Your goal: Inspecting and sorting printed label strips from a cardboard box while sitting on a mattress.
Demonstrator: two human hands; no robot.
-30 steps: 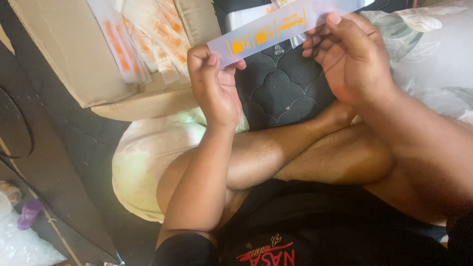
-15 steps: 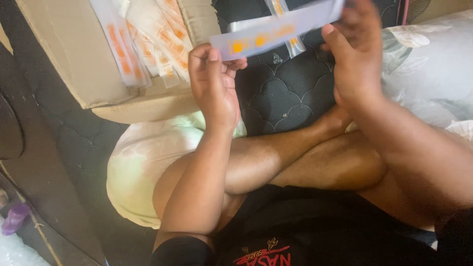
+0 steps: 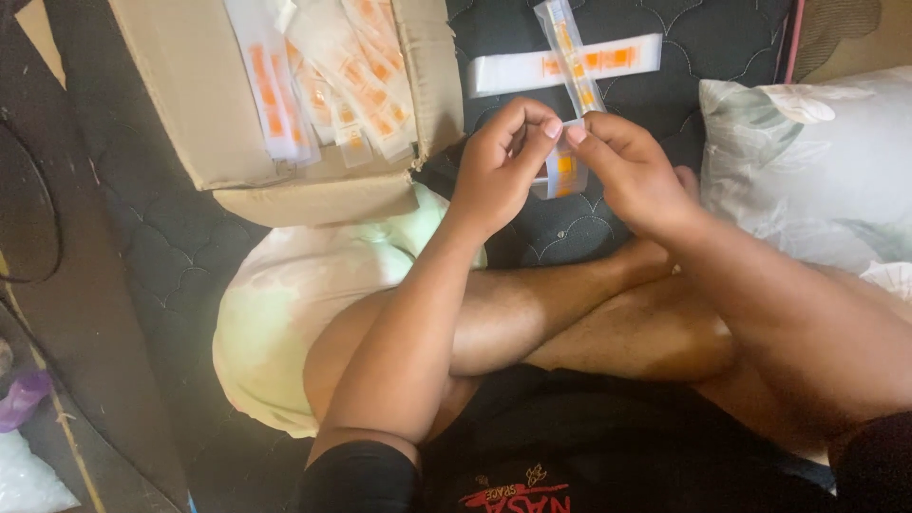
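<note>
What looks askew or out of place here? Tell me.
Little stands out. The clear packet held by the left hand and right hand crosses the flat packet on the mattress. Packets in the cardboard box lie jumbled.

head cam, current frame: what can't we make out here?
- Clear orange-printed packet: middle hidden behind the left hand and right hand fingertips, head view.
- Cardboard box: top cut off by the frame edge, so its full contents are unseen.
- Packets in the box: print too blurred to tell.
- Flat packet on the mattress: partly crossed by the held one.
</note>
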